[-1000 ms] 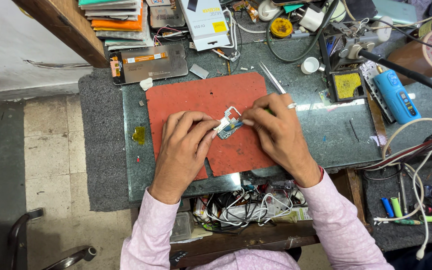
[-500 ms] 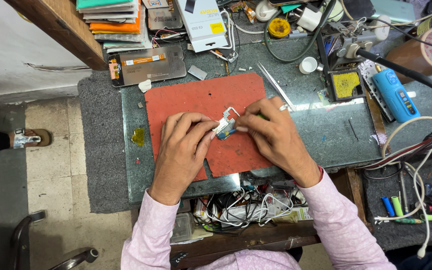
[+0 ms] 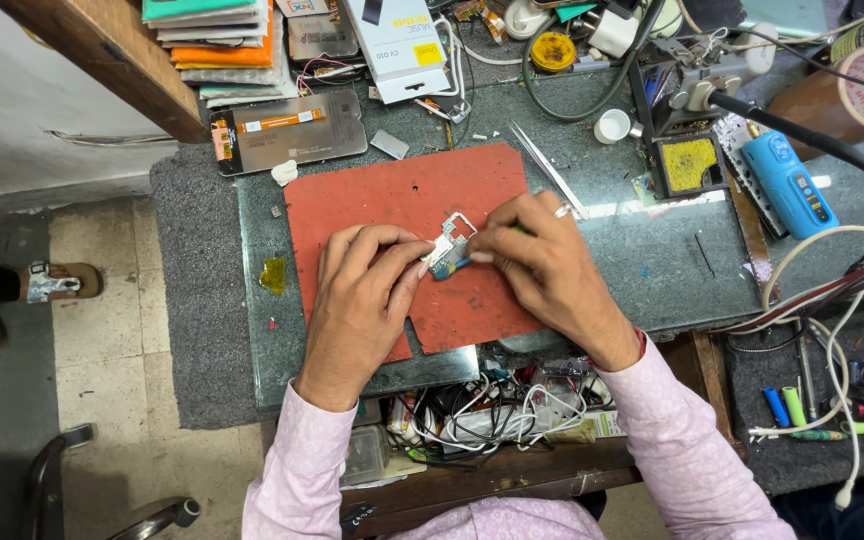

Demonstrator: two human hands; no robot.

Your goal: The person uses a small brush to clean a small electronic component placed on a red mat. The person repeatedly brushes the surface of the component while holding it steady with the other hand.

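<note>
Here, seen from above, is a cluttered repair bench.
Left hand (image 3: 362, 295): fingers curled nearly closed, tips pinching the near-left edge of a small circuit board (image 3: 447, 248), probably to steady it.
Right hand (image 3: 542, 262): fingers closed tight around a thin blue-tipped tool (image 3: 457, 266), its tip touching the board's near edge; a ring shows on one finger.
Board position: near the middle of a red work mat (image 3: 402, 205), between both hands, seemingly lifted slightly off it.
Board axis: long side runs from near-left to far-right, with a metal frame at the far end.
Mat: lies on a glass-topped bench (image 3: 652, 260), likely to protect the parts.
Tweezers (image 3: 544, 168): lie just beyond the right hand, within easy reach.
Phone screen panel (image 3: 287, 130): set aside at far left.
</note>
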